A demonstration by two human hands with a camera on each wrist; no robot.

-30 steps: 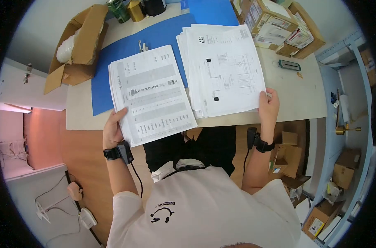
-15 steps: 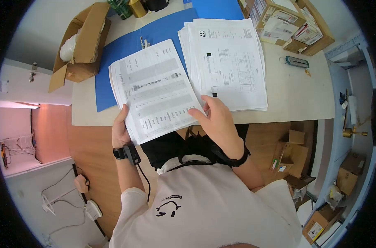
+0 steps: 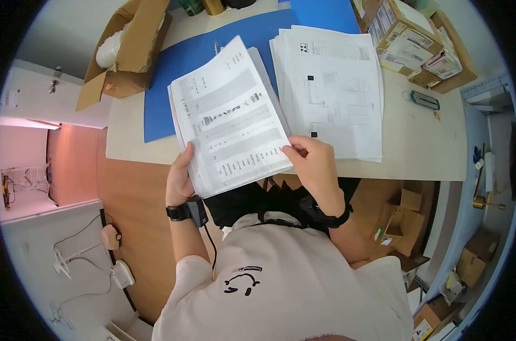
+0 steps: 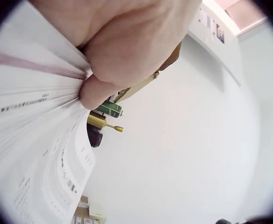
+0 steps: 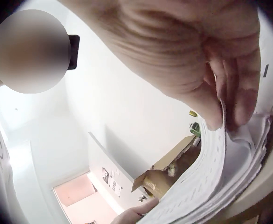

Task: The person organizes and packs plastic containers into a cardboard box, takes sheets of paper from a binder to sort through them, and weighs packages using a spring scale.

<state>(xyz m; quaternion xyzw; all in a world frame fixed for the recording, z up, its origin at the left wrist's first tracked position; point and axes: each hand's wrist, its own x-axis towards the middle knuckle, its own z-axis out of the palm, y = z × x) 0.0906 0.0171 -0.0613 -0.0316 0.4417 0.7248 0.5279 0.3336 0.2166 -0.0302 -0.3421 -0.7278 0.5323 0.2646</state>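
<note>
A stack of printed sheets (image 3: 229, 125) tilts over the table's front edge. At its lower left side my left hand (image 3: 180, 176) grips the edge, thumb on top. In the left wrist view many page edges (image 4: 38, 105) fan out from under that hand's fingers. My right hand (image 3: 316, 167) pinches the lower right corner of the upper sheets between thumb and fingers. The right wrist view shows those pinched sheets (image 5: 211, 163) bending up, apart from the pages under them. Beside this stack, to the right, lies a second pile of papers (image 3: 349, 102) with line drawings on top.
A blue mat (image 3: 158, 116) lies under the papers. An open cardboard box (image 3: 130, 65) stands at the left, stacked boxes (image 3: 408, 40) at the back right. A grey-green tool (image 3: 425, 100) lies on the right of the table (image 3: 422, 145). Cans stand at the back.
My right hand has come from the right pile to the left stack's lower right corner and now pinches it. The upper sheets have lifted and shifted from those beneath. My left hand keeps its grip.
</note>
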